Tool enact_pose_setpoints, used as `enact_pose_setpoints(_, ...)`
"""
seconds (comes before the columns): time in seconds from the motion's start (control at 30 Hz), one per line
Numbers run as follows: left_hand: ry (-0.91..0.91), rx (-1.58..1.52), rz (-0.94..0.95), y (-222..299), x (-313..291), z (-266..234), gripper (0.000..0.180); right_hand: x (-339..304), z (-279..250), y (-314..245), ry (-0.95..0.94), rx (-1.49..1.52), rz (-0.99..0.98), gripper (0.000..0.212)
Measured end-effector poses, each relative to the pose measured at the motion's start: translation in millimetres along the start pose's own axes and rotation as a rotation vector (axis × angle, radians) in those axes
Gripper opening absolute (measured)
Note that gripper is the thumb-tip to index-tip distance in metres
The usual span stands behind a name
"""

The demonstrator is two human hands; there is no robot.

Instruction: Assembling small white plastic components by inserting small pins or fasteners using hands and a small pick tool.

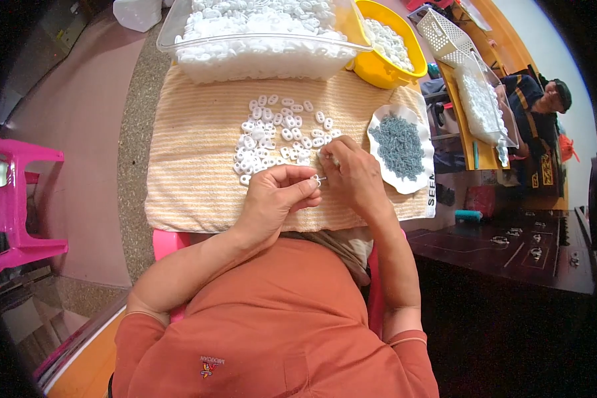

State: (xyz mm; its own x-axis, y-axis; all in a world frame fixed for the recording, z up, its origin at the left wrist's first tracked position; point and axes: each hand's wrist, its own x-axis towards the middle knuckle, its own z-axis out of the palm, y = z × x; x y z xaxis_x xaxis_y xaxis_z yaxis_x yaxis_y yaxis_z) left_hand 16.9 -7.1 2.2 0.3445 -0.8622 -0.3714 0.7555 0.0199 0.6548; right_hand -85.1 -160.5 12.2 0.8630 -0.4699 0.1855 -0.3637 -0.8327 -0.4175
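The small white piece point(316, 179) is pinched between the thumb and forefinger of my left hand point(275, 196), above the near part of the striped towel point(199, 166). That pinch is closed right down, and the other fingers curl in behind it. A thin greyish bit point(323, 178) shows at the piece, pointing to the towel's right side; it is too small for me to tell how it sits there. My right hand point(355, 172) is just beside, over the towel right of its middle, with fingers bent down and bunched. I cannot tell whether they grip anything, as the back of the hand hides most of the tips.

To do this well, I judge that the left pinch should be firm but only on the edge of the piece, so its openings face the right fingertips unblocked. Hands low and close together should make lining up the small parts easier, and a straight push should be kinder than a twisting one. Pressing too hard could make something this small skid out.

Beyond my fingers, loose white pieces point(267, 114) lie scattered across the towel's middle, many close enough to be nudged by a knuckle. On the towel's right side is a wavy-rimmed white plate point(404, 186) heaped with small grey parts point(401, 149), within easy reach of my right hand. At the towel's far edge stand a clear bin point(259, 66) and, to its right, a yellow basin point(381, 76), both filled with white pieces.
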Motion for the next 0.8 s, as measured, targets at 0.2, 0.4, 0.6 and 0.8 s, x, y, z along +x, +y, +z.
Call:
enact_pose_setpoints(0.2, -0.006, 0.013, 0.005, 0.6, -0.3, 0.6, 0.02, 1.9, -3.9, 1.0, -0.067, 0.013, -0.019, 0.015)
enact_pose_setpoints(0.4, -0.005, 0.015, 0.007, 0.5, 0.0, 0.1, 0.02, 1.9, -4.4, 5.1, -0.106, 0.068, -0.02, 0.017)
enact_pose_setpoints(0.6, -0.001, 0.019, 0.01, 0.6, 0.2, -0.5, 0.019, 0.2, -8.3, 5.7, -0.133, 0.134, 0.0, 0.021)
enact_pose_setpoints(0.8, 0.006, 0.018, 0.004, 1.6, 1.0, -0.4, 0.017, -1.0, -8.3, 5.0, -0.129, 0.115, 0.024, 0.019)
